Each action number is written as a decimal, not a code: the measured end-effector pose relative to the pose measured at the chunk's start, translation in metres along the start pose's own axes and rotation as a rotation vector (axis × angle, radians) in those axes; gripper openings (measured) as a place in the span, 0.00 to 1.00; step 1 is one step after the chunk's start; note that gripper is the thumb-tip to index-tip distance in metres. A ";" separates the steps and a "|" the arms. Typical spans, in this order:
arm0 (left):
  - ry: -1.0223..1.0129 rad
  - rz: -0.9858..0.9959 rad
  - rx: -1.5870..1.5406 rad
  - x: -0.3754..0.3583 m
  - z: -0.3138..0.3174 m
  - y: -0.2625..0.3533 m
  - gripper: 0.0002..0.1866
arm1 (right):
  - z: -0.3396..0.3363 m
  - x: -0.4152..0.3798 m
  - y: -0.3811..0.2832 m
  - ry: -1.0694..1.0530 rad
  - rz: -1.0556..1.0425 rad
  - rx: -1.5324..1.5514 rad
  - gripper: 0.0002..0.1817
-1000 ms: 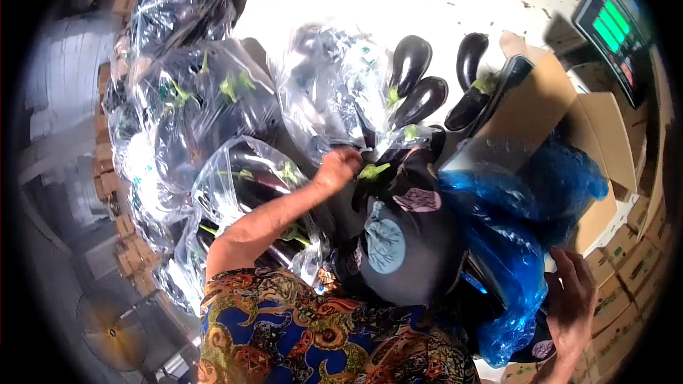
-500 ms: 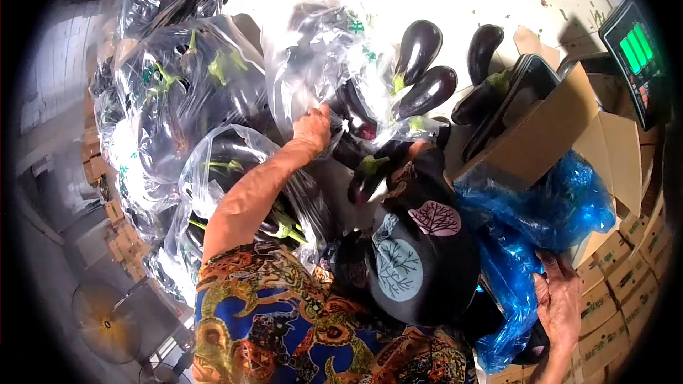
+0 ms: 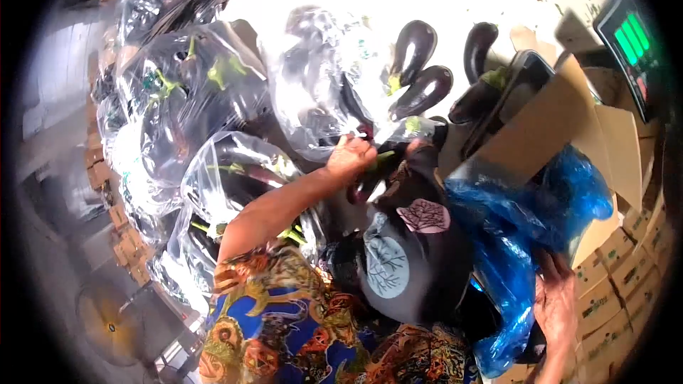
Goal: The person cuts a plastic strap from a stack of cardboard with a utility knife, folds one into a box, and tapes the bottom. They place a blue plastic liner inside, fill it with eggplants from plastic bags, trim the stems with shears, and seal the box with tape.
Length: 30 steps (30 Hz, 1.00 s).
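Note:
Bent fingers of my left hand (image 3: 351,156) pinch the lower edge of a clear plastic bag (image 3: 302,92), which has dark eggplants inside. Just right of it, a fingertip of a partly hidden hand shows at the end of dark fabric (image 3: 427,270) with tree prints; whose it is I cannot tell. Two glossy eggplants (image 3: 425,92) lie on the white surface beside the bag. Over at the lower right, my right hand (image 3: 558,302) is closed on crumpled blue plastic (image 3: 509,270); some of its fingers are hidden.
Filled clear bags of eggplants (image 3: 192,92) crowd the left side. At the right are an open cardboard box (image 3: 530,124), a scale display with green digits (image 3: 629,39) and another eggplant (image 3: 480,50). Stacked cartons (image 3: 605,299) stand lower right, a fan (image 3: 110,326) lower left.
My left hand has moved right and slightly down along the bag's edge, closer to the partly hidden hand. My right hand stays at the blue plastic.

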State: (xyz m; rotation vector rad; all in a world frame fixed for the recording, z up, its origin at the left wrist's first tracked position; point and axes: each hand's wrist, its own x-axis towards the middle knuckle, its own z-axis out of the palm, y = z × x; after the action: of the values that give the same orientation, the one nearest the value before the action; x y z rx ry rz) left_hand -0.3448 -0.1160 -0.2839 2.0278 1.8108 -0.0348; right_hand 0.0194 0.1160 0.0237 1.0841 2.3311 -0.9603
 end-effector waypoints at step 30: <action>0.475 -0.291 -0.274 -0.115 -0.157 0.083 0.25 | 0.015 -0.015 -0.001 0.174 -0.200 -0.002 0.15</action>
State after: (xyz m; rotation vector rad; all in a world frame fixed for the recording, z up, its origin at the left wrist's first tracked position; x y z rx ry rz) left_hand -0.3229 -0.1793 -0.0834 1.6601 2.2340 0.6232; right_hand 0.0293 0.0969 0.0225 0.9826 2.6222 -0.9679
